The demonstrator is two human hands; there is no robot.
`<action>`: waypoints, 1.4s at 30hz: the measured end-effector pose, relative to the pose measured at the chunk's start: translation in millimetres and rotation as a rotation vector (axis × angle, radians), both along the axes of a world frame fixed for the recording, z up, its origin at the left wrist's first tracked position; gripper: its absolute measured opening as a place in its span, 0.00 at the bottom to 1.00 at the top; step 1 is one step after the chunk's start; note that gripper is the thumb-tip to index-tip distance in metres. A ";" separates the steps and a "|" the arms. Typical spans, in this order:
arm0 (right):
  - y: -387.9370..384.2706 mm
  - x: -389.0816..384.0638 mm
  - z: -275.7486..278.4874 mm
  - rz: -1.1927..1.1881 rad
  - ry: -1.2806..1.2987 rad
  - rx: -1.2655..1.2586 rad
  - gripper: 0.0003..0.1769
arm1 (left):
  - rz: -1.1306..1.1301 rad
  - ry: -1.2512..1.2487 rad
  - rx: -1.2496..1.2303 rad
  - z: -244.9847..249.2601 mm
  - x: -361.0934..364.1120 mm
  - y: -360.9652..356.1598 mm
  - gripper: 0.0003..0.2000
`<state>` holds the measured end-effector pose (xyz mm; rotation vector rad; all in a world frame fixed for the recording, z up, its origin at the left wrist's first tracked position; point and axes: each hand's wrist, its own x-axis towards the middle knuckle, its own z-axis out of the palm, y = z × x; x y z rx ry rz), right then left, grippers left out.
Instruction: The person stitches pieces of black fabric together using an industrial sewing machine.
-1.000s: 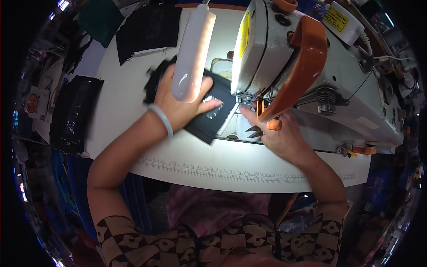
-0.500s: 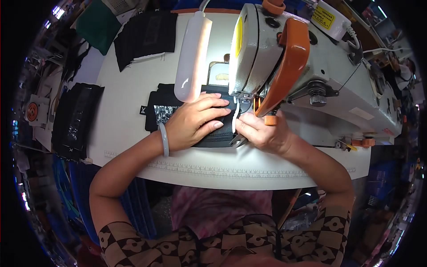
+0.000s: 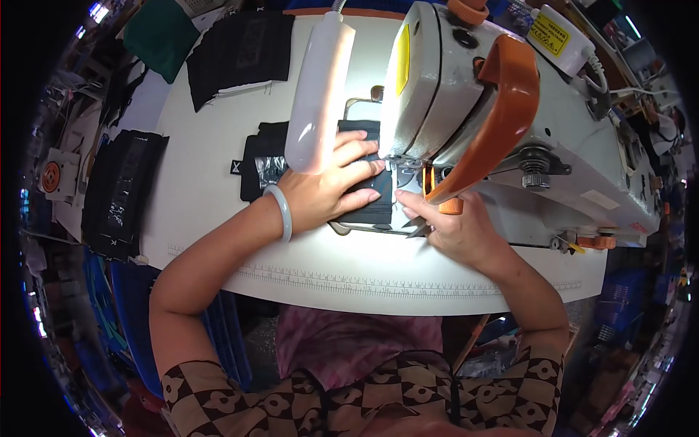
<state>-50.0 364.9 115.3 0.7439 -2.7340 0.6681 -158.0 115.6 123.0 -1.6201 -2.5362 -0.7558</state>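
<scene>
My left hand (image 3: 328, 186) lies flat on a black fabric piece (image 3: 375, 207), fingers spread and tips near the sewing machine's (image 3: 429, 95) needle area. A narrow white strip (image 3: 394, 182) runs along the right edge of this fabric. With its index fingertip at the strip's lower end, my right hand (image 3: 462, 226) is closed around what look like small thread snips (image 3: 419, 231); only their metal tips show below the fingers. Left of my left hand, more black fabric with a clear plastic window (image 3: 271, 171) lies on the white table (image 3: 218, 189).
A white lamp (image 3: 317, 95) hangs over my left hand. The machine's orange guard (image 3: 517, 95) arches above my right hand. Black fabric pieces lie at the left (image 3: 124, 197) and back (image 3: 244, 54). A printed ruler (image 3: 364, 288) follows the table's front edge.
My right hand has shifted right and slightly down, with the snips. The white strip now lies straighter and shows shorter. My left hand has slid slightly right on the fabric.
</scene>
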 end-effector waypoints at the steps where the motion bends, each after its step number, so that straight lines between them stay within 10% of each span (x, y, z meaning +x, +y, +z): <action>1: 1.9 1.1 -0.4 -0.003 -0.002 -0.003 0.26 | 0.021 0.013 0.001 -0.5 -2.8 1.6 0.17; 9: 17.4 36.2 40.0 -0.097 -0.212 0.108 0.17 | 0.009 -0.037 -0.001 3.0 -41.2 12.0 0.15; 13: 70.8 82.6 82.5 -0.189 0.187 0.054 0.06 | -0.007 -0.057 -0.040 9.9 -41.0 12.2 0.17; 15: 138.8 94.7 105.9 -0.383 0.698 -0.123 0.18 | -0.005 -0.055 -0.050 11.8 -43.5 11.7 0.18; 17: 254.6 112.4 148.6 -0.999 0.960 -0.006 0.16 | -0.056 0.085 -0.061 6.9 -53.5 13.3 0.20; 22: 511.0 112.9 203.8 -1.021 0.466 0.995 0.23 | 0.098 0.243 -0.024 -3.3 -63.7 26.1 0.23; 27: 606.8 160.9 128.2 -1.089 0.061 -0.047 0.31 | 0.136 -0.082 -0.058 -22.2 -63.9 26.6 0.23; 29: 565.9 182.5 71.5 -1.197 0.280 -1.099 0.37 | 0.090 -0.022 0.025 -35.3 -66.9 25.1 0.22; 31: 534.1 199.8 4.1 -1.059 0.446 -1.042 0.36 | 0.132 0.058 -0.036 -43.6 -79.7 33.7 0.21; 33: 500.2 216.6 -4.2 -1.741 0.355 -0.323 0.28 | 0.084 0.130 0.045 -67.3 -99.1 47.3 0.20; 38: 321.1 177.9 37.8 -1.188 1.137 -0.700 0.24 | 0.283 0.284 0.143 -19.9 -54.8 21.4 0.22; 42: 229.8 155.5 6.7 -0.727 0.616 -0.493 0.13 | 0.428 0.454 0.057 18.1 -26.8 -95.1 0.22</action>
